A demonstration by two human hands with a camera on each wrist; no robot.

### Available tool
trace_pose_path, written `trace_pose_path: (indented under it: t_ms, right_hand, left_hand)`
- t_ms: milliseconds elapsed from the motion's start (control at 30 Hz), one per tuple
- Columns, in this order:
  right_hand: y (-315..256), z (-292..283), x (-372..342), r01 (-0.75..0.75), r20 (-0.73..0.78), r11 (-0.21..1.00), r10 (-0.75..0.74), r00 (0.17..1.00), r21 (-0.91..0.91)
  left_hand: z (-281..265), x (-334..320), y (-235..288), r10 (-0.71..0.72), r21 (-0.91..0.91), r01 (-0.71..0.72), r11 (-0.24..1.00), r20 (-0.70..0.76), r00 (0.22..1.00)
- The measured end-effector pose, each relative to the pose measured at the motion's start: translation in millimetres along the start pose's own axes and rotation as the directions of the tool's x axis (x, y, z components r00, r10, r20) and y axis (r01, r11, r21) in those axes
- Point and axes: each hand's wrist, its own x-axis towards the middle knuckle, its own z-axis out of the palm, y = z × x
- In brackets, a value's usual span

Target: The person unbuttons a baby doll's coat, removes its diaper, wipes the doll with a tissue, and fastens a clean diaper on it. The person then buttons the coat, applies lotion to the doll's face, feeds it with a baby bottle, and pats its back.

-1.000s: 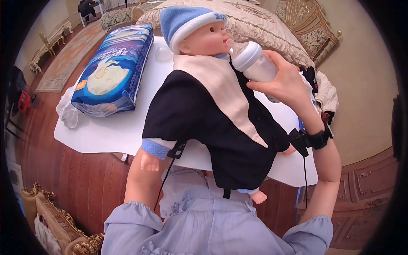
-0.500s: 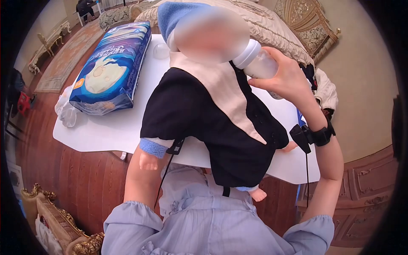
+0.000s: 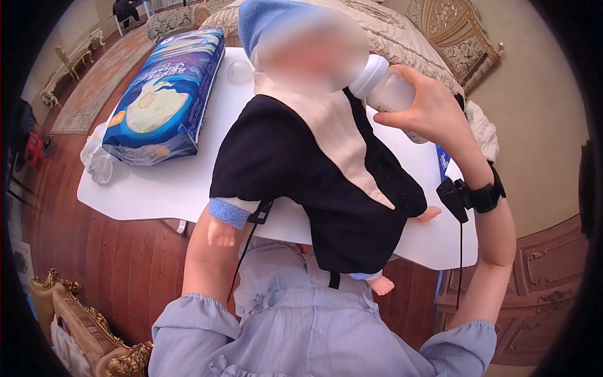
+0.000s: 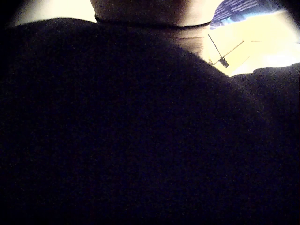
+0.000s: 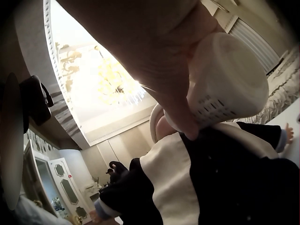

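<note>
A baby doll (image 3: 264, 144) in a blue hat and a black outfit with a cream panel lies tilted across the person's left arm (image 3: 204, 267), above the table. In the head view, the right hand (image 3: 436, 107) grips a clear baby bottle (image 3: 396, 94) with thumb and fingers around its body. The bottle's white collar end points at the doll's blurred face. From the right wrist view, the bottle's base (image 5: 236, 70) faces the camera. The left hand is hidden behind the doll; dark cloth (image 4: 131, 126) fills most of the left wrist view, below some skin.
A blue diaper pack (image 3: 166, 94) lies on the white table (image 3: 151, 191), with a clear dome cap (image 3: 239, 71) beside it. Crumpled clear plastic (image 3: 97, 160) sits at the left table edge. A bed (image 3: 396, 38) stands behind the table.
The right hand and forearm have shifted slightly right with the bottle, which stays at the doll's face. The doll's head is a little higher in the view.
</note>
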Motion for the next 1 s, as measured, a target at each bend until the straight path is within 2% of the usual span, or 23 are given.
trace_pose_path:
  t_ms: [200, 1000]
  right_hand:
    - [-3.7, -6.9, 1.2, -0.021, 0.072, 1.000, 0.019, 0.997, 0.018]
    - [-3.4, -6.8, 2.4, -0.030, 0.080, 1.000, 0.030, 0.996, -0.001]
  left_hand:
    - [9.1, -6.3, 2.2, -0.007, -0.007, 0.007, 1.000, -0.006, 1.000]
    - [21.1, -20.9, 4.7, -0.023, -0.033, 0.022, 0.999, -0.028, 0.999]
